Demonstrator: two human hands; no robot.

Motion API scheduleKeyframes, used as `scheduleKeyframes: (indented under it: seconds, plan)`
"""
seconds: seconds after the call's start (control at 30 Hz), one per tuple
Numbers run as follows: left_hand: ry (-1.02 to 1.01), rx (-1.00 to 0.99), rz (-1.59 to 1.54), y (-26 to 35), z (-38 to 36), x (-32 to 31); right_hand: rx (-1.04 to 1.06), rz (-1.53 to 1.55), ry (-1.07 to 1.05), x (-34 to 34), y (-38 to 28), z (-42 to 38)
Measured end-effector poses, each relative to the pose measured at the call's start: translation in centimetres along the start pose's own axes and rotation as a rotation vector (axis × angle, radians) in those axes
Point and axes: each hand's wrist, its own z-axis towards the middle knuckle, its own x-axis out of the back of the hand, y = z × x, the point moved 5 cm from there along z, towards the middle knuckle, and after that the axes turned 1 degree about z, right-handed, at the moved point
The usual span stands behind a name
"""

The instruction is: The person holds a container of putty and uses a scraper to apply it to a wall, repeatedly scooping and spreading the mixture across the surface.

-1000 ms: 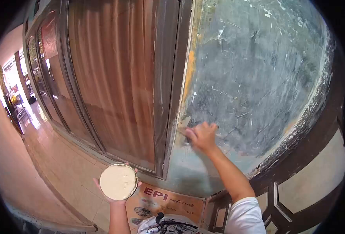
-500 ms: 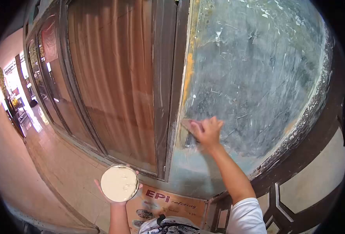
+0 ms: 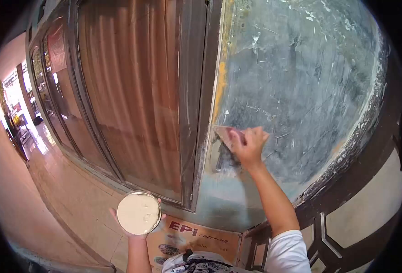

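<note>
My right hand [image 3: 251, 144] is closed round a flat scraper [image 3: 228, 136] with a reddish grip, its blade against the grey, scuffed wall [image 3: 296, 91] near the window frame. A darker smeared patch [image 3: 223, 159] lies just under the blade. Low at the left, my left hand [image 3: 137, 233] holds a round container [image 3: 138, 213] from below, with its fingers wrapped round the sides. Pale cream paste fills it, its surface slightly dented on the right.
A dark-framed window [image 3: 133, 91] with brown curtains stands left of the wall. Below is an orange printed banner [image 3: 196, 241]. A dark panelled door [image 3: 364, 204] is at the right. Tiled floor [image 3: 73, 182] runs back at the left.
My right hand and the scraper have moved up and slightly right along the wall, uncovering more of the dark patch. My left hand and the container have hardly moved.
</note>
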Motion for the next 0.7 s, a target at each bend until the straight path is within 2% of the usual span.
scheduleKeyframes:
  seconds: [0.07, 0.13, 0.2, 0.3, 0.37, 0.43, 0.47, 0.53, 0.57, 0.6, 0.63, 0.67, 0.7]
  plan:
    - [-0.133, 0.024, 0.108, 0.1, 0.1, 0.8, 0.359, -0.191, -0.206, -2.2, -1.7, -4.7]
    - [-0.112, 0.023, 0.081, 0.1, 0.0, 0.9, 0.469, -0.051, -0.526, -4.4, -1.9, -11.5]
    - [-0.123, 0.031, 0.047, 0.1, -0.1, 1.3, 0.661, 0.097, -0.59, -5.7, -2.0, -17.0]
    - [-0.155, 0.018, 0.059, 0.6, -0.2, 1.0, 0.657, 0.054, -0.554, -6.7, -0.6, -16.6]
    - [-0.166, 0.008, 0.119, 0.9, -0.1, 1.1, 0.568, -0.102, -0.414, -6.7, 0.1, -11.0]
    - [-0.21, -0.02, 0.307, 1.1, 0.3, 0.8, 0.401, -0.161, -0.143, -3.4, -0.9, -3.1]
    - [-0.207, -0.019, 0.306, 0.9, 0.3, 0.6, 0.401, -0.16, -0.147, -2.9, -1.0, -1.8]
    - [-0.162, 0.013, 0.049, 0.5, 0.1, 0.4, 0.155, -0.038, -0.029, -1.5, 0.2, -0.4]
    - [-0.263, 0.001, 0.218, 0.9, 0.3, 0.9, 0.242, -0.05, -0.041, -1.3, -0.7, -1.0]
    - [-0.261, 0.002, 0.217, 0.9, 0.2, 1.3, 0.303, -0.035, -0.139, -2.1, -0.9, -3.3]
    - [-0.247, 0.005, 0.178, 1.0, 0.1, 1.6, 0.365, -0.02, -0.235, -3.2, -0.9, -6.3]
    - [-0.235, 0.007, 0.137, 0.9, 0.3, 1.8, 0.504, -0.146, -0.369, -4.0, -1.3, -9.6]
    - [-0.125, -0.002, 0.05, 0.9, -0.1, 1.5, 0.507, -0.025, -0.501, -5.1, -0.6, -13.2]
